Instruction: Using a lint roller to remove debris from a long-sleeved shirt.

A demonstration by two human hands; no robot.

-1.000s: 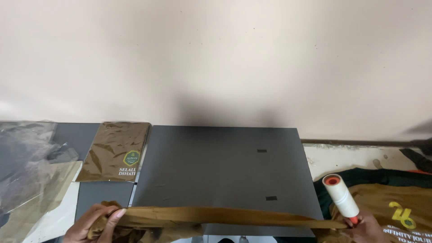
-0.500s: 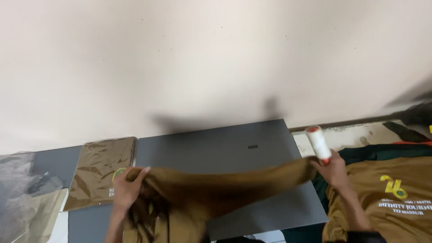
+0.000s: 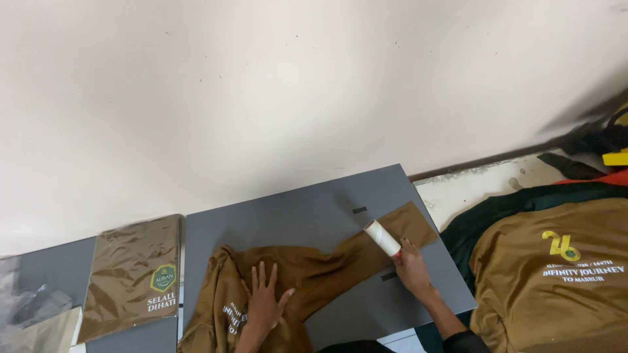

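Observation:
A brown shirt (image 3: 307, 274) lies crumpled on a grey board (image 3: 307, 209), one sleeve stretched out to the right. My left hand (image 3: 265, 301) presses flat on the shirt's middle with fingers spread. My right hand (image 3: 411, 267) grips the handle of a white lint roller (image 3: 382, 238), which rests on the stretched sleeve near the board's right side.
A folded brown shirt in a clear bag (image 3: 134, 274) lies left of the board. Empty clear bags (image 3: 33, 314) sit at the far left. A pile of brown and dark green shirts (image 3: 556, 261) lies at the right. A pale wall (image 3: 294, 85) rises behind.
The shirt, held up stretched between both hands, now lies on the board. My left hand has let go and flattened on it. The roller has come down onto the sleeve.

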